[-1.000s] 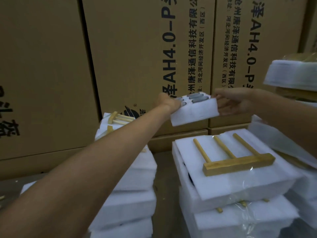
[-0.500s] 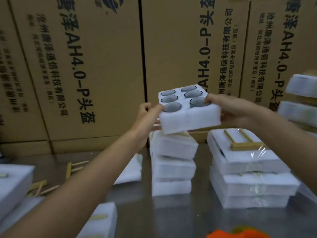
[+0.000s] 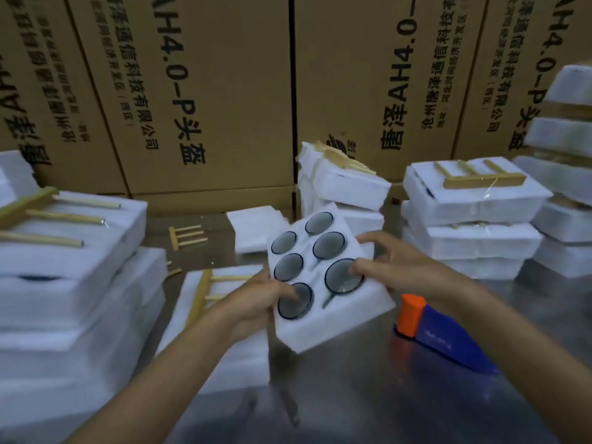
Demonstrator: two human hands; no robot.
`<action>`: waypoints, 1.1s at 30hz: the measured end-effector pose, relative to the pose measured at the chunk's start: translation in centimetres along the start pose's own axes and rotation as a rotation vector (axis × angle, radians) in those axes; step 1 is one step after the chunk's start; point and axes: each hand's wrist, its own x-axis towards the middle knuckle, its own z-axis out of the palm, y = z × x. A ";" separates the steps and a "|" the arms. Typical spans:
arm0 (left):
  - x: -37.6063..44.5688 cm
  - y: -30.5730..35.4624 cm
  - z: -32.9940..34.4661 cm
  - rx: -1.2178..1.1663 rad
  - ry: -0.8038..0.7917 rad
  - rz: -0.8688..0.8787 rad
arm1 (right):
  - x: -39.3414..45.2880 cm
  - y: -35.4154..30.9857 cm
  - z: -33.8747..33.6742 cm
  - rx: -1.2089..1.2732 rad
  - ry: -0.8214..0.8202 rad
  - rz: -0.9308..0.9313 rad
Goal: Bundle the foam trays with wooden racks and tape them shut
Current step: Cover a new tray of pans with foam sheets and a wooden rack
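I hold a white foam tray [image 3: 339, 318] with several round glass cups set in its holes, tilted above the metal table [image 3: 368, 395]. My left hand [image 3: 259, 299] grips its left edge, thumb on a cup rim. My right hand [image 3: 394, 267] grips its right side, fingers over another cup. Just left of the tray, a wooden rack [image 3: 205, 293] lies on a foam piece [image 3: 224, 354]. Another loose rack [image 3: 185, 237] lies on the table farther back.
An orange and blue tape dispenser [image 3: 439, 334] lies to the right of the tray. Stacks of foam bundles with racks stand at left [image 3: 64, 283], centre back [image 3: 339, 187] and right [image 3: 471, 219]. Cardboard boxes [image 3: 208, 91] wall off the back.
Both hands have brought the foam tray down and toward me, from high in front of the boxes to just above the table. My view has tilted down and the tape dispenser has come into sight.
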 end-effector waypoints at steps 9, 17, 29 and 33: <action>0.1 -1.8 2.2 1.100 0.123 -0.214 | -0.4 7.6 6.2 0.211 -0.037 0.138; 1.3 0.6 0.3 1.339 0.314 -0.059 | 4.8 9.1 7.5 0.382 0.039 0.269; 21.8 -0.5 -12.1 1.328 0.396 -0.146 | 11.6 12.2 11.1 0.333 0.543 0.063; 22.6 -1.6 -12.3 1.247 0.495 -0.031 | 12.2 12.3 11.2 0.316 0.549 0.042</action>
